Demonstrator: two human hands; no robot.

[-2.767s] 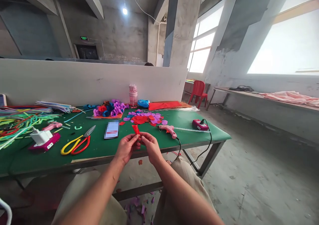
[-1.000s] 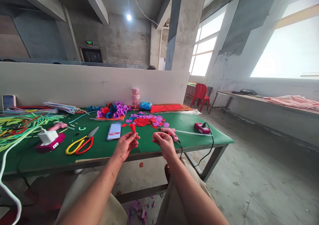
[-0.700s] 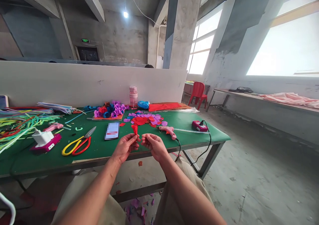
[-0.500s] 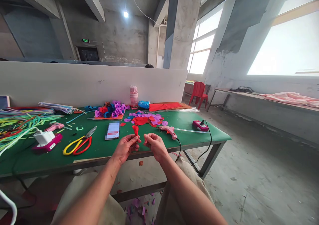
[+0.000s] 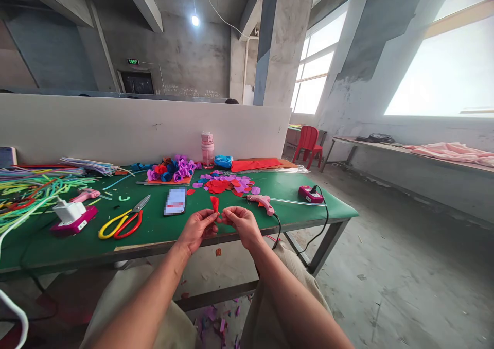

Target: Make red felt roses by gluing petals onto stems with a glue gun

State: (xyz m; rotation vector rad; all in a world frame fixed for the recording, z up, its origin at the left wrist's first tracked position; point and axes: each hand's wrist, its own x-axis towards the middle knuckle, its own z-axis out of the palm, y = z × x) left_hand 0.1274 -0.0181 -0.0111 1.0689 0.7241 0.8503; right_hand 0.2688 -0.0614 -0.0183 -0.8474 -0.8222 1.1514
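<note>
Between the thumb and fingers of my left hand (image 5: 201, 226) is a small red paper flower (image 5: 214, 203), its flared end pointing up. My right hand (image 5: 240, 221) is closed in a pinch right beside it, fingertips close to the flower's lower end; what it pinches is too small to make out. Beyond my hands lies a spread of red and purple paper petals (image 5: 227, 184). A pink glue gun (image 5: 261, 203) rests to the right of them, and a pile of purple, blue and red paper flowers (image 5: 173, 169) sits on the far left side.
Yellow-and-red-handled scissors (image 5: 123, 221) and a phone (image 5: 175, 202) lie left of my hands. Farther left are a white plug (image 5: 69, 211) and many coloured stems (image 5: 34, 187). A pink bottle (image 5: 207, 149) stands by the white partition (image 5: 116, 127). A cord hangs off the right edge.
My left hand and the red paper flower have shifted slightly right, closing the gap to my right hand. My right hand stays nearly in place, still pinched.
</note>
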